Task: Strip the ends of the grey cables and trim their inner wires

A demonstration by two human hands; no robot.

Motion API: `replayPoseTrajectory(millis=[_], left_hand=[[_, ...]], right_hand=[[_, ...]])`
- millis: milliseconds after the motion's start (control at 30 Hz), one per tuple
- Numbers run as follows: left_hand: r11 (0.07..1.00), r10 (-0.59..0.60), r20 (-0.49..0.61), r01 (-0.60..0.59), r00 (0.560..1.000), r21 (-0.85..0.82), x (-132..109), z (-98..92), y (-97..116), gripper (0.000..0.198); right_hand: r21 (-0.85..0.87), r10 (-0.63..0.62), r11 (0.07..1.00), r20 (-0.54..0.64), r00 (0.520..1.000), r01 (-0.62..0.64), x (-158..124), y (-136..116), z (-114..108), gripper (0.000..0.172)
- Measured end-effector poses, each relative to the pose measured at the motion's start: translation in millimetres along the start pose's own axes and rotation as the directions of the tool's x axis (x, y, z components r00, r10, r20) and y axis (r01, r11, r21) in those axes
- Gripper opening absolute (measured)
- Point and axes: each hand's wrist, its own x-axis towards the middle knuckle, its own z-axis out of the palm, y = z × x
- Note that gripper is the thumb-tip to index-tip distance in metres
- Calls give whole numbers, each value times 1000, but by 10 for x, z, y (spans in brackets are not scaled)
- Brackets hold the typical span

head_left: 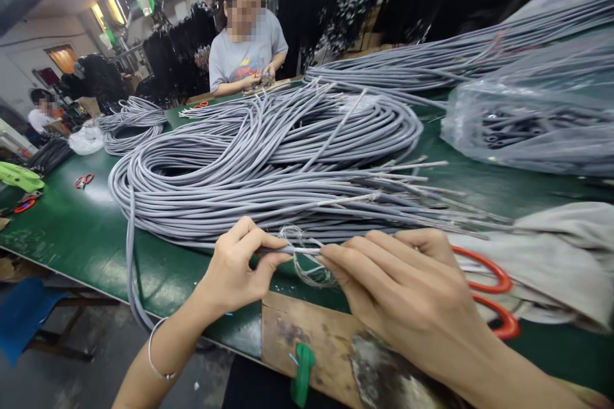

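Observation:
My left hand [236, 265] pinches the end of one grey cable [275, 249] near the table's front edge. My right hand [407, 294] is closed on the thin stripped wires and loose filler strands [307, 262] that come out of that cable end. Orange-handled scissors [494, 294] hang from my right hand's fingers, with the handles behind the hand. A big bundle of grey cables [268, 160] lies just beyond both hands on the green table [81, 230].
A clear plastic bag [532, 115] and a grey cloth [551, 255] lie at the right. More cable bundles [132, 121] and orange scissors [83, 181] lie at the left. A person in a grey shirt [244, 51] works across the table. A worn wooden board [316, 345] sits at the front edge.

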Motion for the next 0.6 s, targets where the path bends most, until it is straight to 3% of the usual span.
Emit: replayPoseTrajectory(millis=[267, 600], left_hand=[[997, -62, -13, 62, 998, -36, 15, 6, -11, 5], [988, -105, -23, 102, 994, -112, 17, 14, -4, 11]], right_hand=[[-36, -21, 999, -76, 997, 19, -14, -21, 84, 10], [180, 34, 983, -69, 997, -21, -8, 72, 106, 11]])
